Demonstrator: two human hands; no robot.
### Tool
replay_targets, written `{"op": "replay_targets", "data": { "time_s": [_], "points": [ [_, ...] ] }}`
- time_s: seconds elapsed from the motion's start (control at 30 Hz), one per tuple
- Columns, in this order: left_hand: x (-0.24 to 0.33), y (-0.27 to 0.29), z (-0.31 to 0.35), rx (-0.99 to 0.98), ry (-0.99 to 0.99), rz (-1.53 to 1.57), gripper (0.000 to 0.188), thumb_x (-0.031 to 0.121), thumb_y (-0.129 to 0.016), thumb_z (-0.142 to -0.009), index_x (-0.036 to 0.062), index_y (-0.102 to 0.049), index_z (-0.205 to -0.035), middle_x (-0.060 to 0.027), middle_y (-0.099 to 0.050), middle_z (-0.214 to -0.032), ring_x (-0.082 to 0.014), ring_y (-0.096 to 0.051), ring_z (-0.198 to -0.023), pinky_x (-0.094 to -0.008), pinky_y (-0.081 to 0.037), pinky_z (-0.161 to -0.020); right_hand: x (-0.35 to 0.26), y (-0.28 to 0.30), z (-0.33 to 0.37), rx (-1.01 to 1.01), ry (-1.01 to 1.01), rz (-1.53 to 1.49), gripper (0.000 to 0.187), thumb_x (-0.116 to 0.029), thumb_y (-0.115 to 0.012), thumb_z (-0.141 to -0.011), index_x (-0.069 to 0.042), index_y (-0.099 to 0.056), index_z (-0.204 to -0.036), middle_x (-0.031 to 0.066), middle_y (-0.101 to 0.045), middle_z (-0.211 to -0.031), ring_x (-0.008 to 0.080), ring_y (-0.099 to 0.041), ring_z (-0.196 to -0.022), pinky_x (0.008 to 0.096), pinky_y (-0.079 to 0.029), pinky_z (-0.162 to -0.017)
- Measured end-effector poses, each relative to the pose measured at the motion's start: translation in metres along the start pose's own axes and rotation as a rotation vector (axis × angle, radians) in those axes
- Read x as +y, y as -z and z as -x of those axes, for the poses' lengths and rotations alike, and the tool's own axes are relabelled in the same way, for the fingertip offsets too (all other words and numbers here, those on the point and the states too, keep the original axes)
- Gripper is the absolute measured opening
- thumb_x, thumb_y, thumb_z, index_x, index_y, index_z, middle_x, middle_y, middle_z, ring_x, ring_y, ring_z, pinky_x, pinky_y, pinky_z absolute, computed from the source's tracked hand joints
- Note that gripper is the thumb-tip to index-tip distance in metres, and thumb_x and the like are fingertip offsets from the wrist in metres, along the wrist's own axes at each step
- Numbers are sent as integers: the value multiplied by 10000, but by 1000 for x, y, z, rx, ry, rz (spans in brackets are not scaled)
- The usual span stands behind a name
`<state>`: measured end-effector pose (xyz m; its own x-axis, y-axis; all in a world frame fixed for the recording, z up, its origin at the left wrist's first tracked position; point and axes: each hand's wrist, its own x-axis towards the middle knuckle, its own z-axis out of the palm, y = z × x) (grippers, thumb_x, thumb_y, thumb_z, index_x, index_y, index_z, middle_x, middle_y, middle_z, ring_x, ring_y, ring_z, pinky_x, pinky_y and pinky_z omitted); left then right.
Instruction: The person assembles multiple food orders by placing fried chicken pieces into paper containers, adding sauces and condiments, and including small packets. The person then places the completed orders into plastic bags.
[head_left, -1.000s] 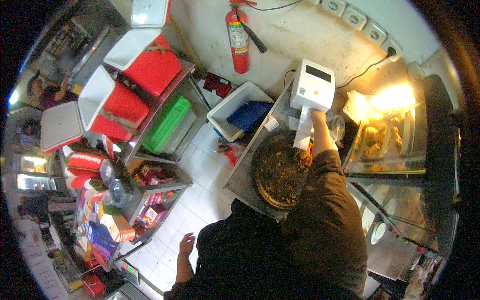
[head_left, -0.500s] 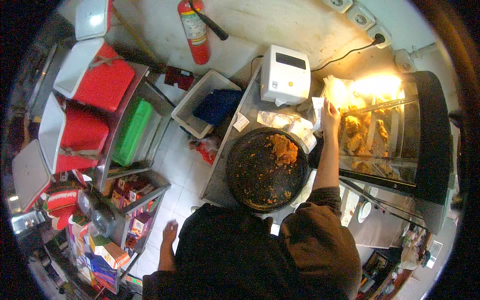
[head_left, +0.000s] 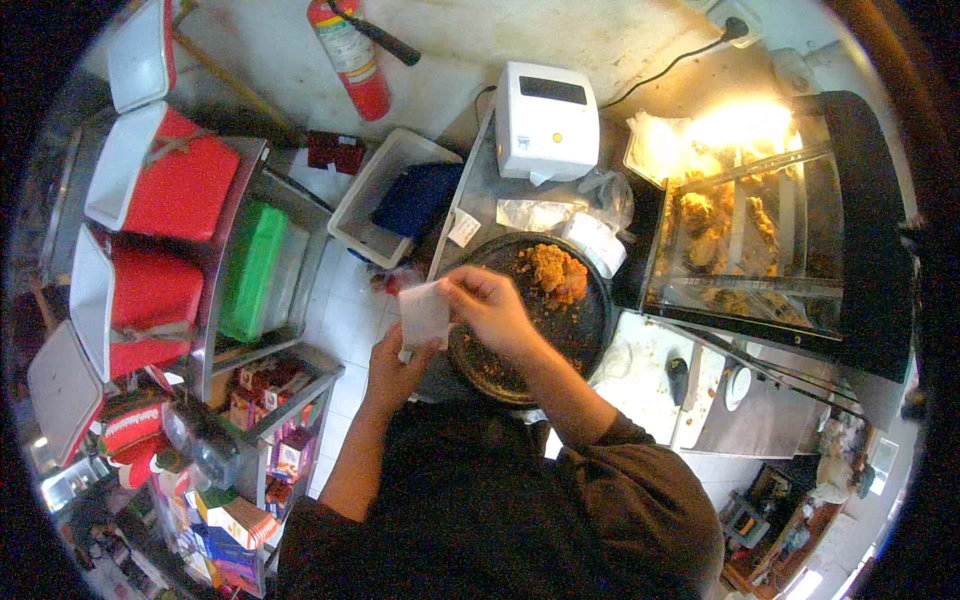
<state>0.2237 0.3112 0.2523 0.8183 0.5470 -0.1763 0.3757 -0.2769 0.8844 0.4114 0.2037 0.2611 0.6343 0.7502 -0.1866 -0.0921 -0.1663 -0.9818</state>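
Note:
My right hand (head_left: 492, 312) pinches the upper right edge of a small white paper bag or sheet (head_left: 425, 316). The fingers of my left hand (head_left: 398, 362) close on its lower edge. Whether the paper is folded or a bag, I cannot tell. Both hands are over the left side of a round black pan (head_left: 490, 380). On the far side of that pan lies a piece of fried chicken (head_left: 558, 276), with orange crumbs scattered around it.
A white label printer (head_left: 546, 125) stands behind the pan, near crumpled white paper (head_left: 594, 243). To the right is a lit glass warmer (head_left: 740, 240) holding fried chicken. Red-and-white bins (head_left: 185, 185) and a green container (head_left: 252, 270) sit at left, beside a grey tub (head_left: 352, 215).
My right hand has drawn back from beside the glass warmer to above the pan, bringing the white paper. My left hand has risen from low at my side to hold it too.

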Motion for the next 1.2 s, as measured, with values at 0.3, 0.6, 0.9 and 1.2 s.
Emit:
{"op": "replay_targets", "data": {
  "time_s": [0.3,0.6,0.9,1.2],
  "points": [
    [-100,29,67,5,436,146,321,186,-724,-937,23,-660,-1207,-121,-757,-1061,-191,-713,-977,-350,-544,-871,134,223,-57,619,-538,1066,743,-557,-818,-755,-192,-611,-1369,213,-601,-1338,435,-546,-1274,468,-454,-1079],
    [-82,44,84,35,592,651,428,148,-640,-988,2,-543,-1379,-132,-678,-1218,-234,-689,-1041,-372,-555,-922,111,198,-29,1110,158,837,201,-70,-641,-904,-26,-679,-1097,229,-563,-1301,378,-602,-1141,475,-487,-1020],
    [-53,11,42,-317,593,1448,597,425,-591,-1029,64,-426,-1474,-164,-595,-1360,-339,-651,-1163,-483,-542,-1000,37,-110,97,-539,238,877,367,-105,-605,-911,-33,-624,-1271,193,-590,-1358,356,-546,-1287,469,-425,-1095],
    [-116,7,122,-83,707,1407,147,172,-583,-1013,154,-536,-1151,-79,-611,-960,-220,-623,-779,-393,-570,-696,72,-25,-94,-423,-27,693,359,-268,-690,-878,-95,-704,-1191,84,-707,-1203,254,-719,-975,375,-574,-839]
  ]
}}
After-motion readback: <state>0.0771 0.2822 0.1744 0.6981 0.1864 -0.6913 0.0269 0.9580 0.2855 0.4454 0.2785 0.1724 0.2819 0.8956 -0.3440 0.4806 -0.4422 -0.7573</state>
